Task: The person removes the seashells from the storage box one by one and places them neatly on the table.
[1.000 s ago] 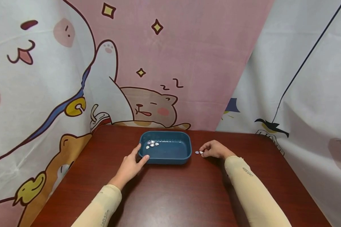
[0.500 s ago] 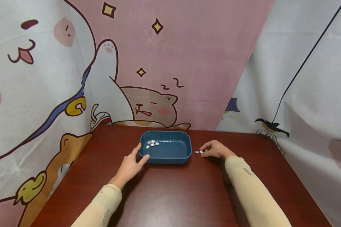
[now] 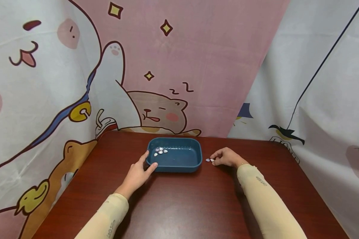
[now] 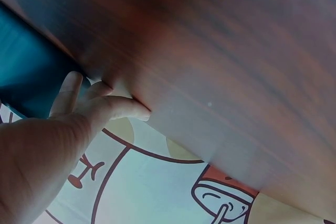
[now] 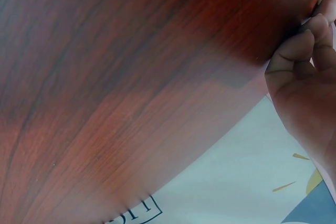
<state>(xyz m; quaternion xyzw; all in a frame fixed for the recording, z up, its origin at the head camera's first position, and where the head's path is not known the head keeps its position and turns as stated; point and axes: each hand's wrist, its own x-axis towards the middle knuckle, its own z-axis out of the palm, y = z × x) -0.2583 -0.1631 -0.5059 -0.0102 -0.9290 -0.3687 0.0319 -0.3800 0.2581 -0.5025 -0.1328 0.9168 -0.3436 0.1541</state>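
In the head view, a blue rectangular bin [image 3: 179,167] stands on the table with several small, pale shell-like pieces [image 3: 160,152] grouped in its left part. My left hand [image 3: 136,176] rests against the bin's left end, fingers at the side and thumb at the near corner; the left wrist view shows the hand [image 4: 79,114] with fairly straight fingers by the blue wall. To the right of the bin, my right hand [image 3: 226,157] holds its fingertips at a small white piece [image 3: 212,160] on the table. A purplish piece [image 3: 207,160] lies just left of it. The right wrist view hides both pieces.
The dark red-brown wooden table [image 3: 179,205] spreads around the bin. A cartoon-printed cloth [image 3: 215,66] hangs behind it and along both sides.
Both hands, the bin and the pieces keep their places; only a very slight shift of the head view shows.
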